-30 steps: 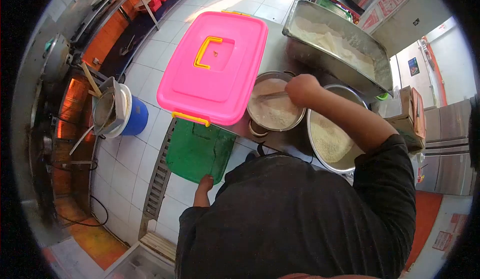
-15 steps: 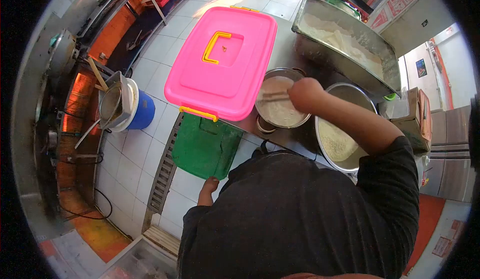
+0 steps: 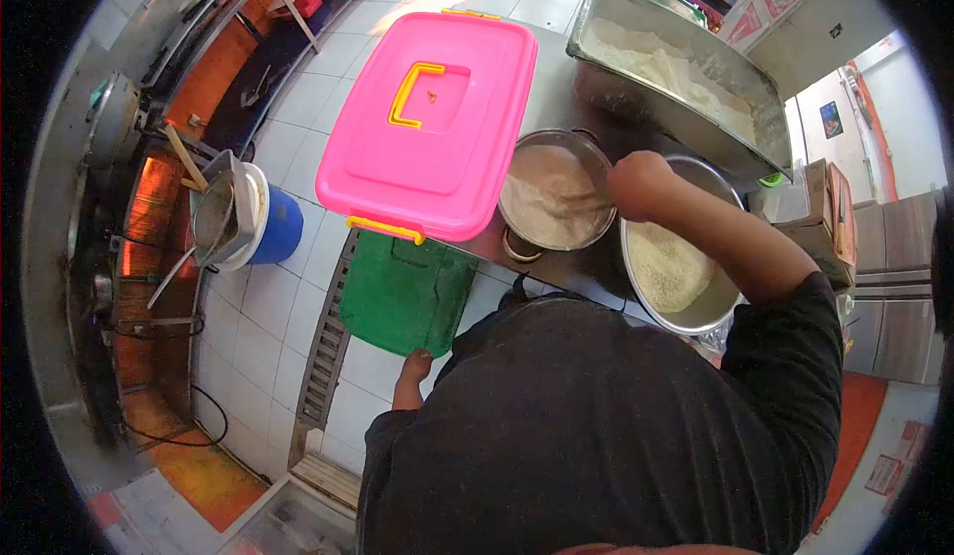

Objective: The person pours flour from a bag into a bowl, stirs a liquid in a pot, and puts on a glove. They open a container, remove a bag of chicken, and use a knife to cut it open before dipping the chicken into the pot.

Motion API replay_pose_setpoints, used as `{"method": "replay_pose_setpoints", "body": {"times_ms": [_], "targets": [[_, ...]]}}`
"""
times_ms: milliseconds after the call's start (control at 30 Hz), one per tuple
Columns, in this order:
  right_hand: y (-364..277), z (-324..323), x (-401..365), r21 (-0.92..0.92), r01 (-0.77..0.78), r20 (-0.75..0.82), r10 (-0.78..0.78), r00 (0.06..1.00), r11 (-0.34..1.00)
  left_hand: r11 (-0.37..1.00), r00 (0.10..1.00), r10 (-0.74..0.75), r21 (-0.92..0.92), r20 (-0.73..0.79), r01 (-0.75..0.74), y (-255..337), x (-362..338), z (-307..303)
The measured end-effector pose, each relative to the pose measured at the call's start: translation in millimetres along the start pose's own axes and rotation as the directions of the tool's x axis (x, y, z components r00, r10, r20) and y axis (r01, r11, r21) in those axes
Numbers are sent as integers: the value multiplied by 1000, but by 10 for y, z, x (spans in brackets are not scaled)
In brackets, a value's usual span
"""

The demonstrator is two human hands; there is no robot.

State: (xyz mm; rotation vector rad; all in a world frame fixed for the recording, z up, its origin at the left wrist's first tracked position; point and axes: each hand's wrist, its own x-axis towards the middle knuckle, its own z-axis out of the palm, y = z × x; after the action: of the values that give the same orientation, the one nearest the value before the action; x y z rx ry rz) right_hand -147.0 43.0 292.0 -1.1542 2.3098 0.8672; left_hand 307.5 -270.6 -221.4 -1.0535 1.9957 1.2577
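My right hand (image 3: 641, 185) is closed around a stirring utensil (image 3: 586, 201), blurred and partly sunk in a pale, creamy liquid. I cannot make out whether it is a whisk or a spoon. The liquid fills much of a round metal pot (image 3: 522, 245) with loop handles, standing on the metal table. Low in view, my left hand (image 3: 417, 364) grips the near corner of a green plastic lid (image 3: 405, 295); most of its fingers are hidden. Right of the pot, below my right forearm, is a large metal bowl (image 3: 632, 275) with pale yellowish crumbly powder (image 3: 671, 267).
A pink lidded box (image 3: 427, 128) with yellow clips stands left of the pot. Behind the pot is a deep metal tub (image 3: 646, 93) of white flour. A blue bucket (image 3: 280, 227) with a strainer on top stands at left, near a floor drain grate (image 3: 323, 361). Cardboard box (image 3: 820, 212) at right.
My right hand has swept a little to the right across the pot, with the utensil following through the liquid. My left hand stays at the green lid. The view has shifted slightly.
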Motion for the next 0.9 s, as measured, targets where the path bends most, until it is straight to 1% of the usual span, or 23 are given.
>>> {"method": "replay_pose_setpoints", "body": {"times_ms": [33, 100, 133, 167, 233, 267, 333, 367, 433, 467, 533, 567, 600, 633, 667, 733, 767, 833, 900], "targets": [[-7, 17, -25, 0, -10, -10, 10, 1000, 1000, 999, 1000, 1, 36, 0, -1, -184, 128, 52], [-28, 3, -69, 0, 52, -5, -52, 999, 999, 996, 1000, -17, 87, 9, 16, -188, 111, 38], [-34, 11, -89, 2, 81, -1, -81, 997, 997, 994, 1000, -17, 111, 20, 14, -120, 44, -2], [-16, 36, -74, 28, 59, -13, -59, 998, 998, 991, 999, -18, 132, 34, 13, -21, -31, -47], [56, 77, -24, 77, 12, -37, -10, 999, 997, 978, 997, 50, 201, 52, -60, 238, -210, -180], [63, 82, -59, 46, 17, -21, -16, 1000, 999, 968, 995, 83, 230, 62, -95, 309, -255, -200], [67, 57, -129, -20, 30, 2, -30, 1000, 999, 988, 999, 22, 150, 25, -26, 198, -50, -99], [37, 52, -140, -15, 52, -10, -52, 999, 999, 994, 1000, -11, 108, 6, 10, 157, 22, -73], [-36, 63, -155, 1, 96, -30, -96, 995, 995, 992, 999, -51, 119, 3, 50, 211, -10, -73], [-34, 76, -126, 27, 76, -59, -75, 995, 997, 990, 997, -71, 125, 2, 70, 235, -28, -72], [-16, 100, -67, 79, 39, -113, -30, 993, 996, 951, 995, 78, 296, 67, -95, -66, 248, 0], [-17, 99, -92, 48, 37, -98, -32, 995, 998, 911, 983, 152, 371, 99, -178, -80, 277, -6], [-22, 88, -128, 14, 37, -87, -36, 996, 999, 951, 994, 90, 290, 66, -106, -80, 238, 6], [-30, 71, -142, -20, 38, -76, -39, 996, 999, 979, 999, 28, 200, 33, -34, 37, 106, -16], [-49, 56, -135, -8, 62, -76, -63, 995, 998, 994, 999, -34, 107, 0, 34, 247, -98, -66], [-95, 55, -121, 20, 108, -69, -107, 992, 994, 987, 999, 37, 157, -10, -35, 217, -126, -68], [-80, 68, -85, 42, 88, -114, -83, 990, 995, 981, 997, 74, 182, -11, -71, 196, -152, -59], [-26, 85, 6, 86, 51, -201, -32, 979, 995, 984, 994, 104, 151, -33, -98, 15, -104, 37], [-2, 73, -5, 72, -23, -137, 33, 990, 997, 989, 993, 108, 109, -43, -103, -3, -108, 47]]}}
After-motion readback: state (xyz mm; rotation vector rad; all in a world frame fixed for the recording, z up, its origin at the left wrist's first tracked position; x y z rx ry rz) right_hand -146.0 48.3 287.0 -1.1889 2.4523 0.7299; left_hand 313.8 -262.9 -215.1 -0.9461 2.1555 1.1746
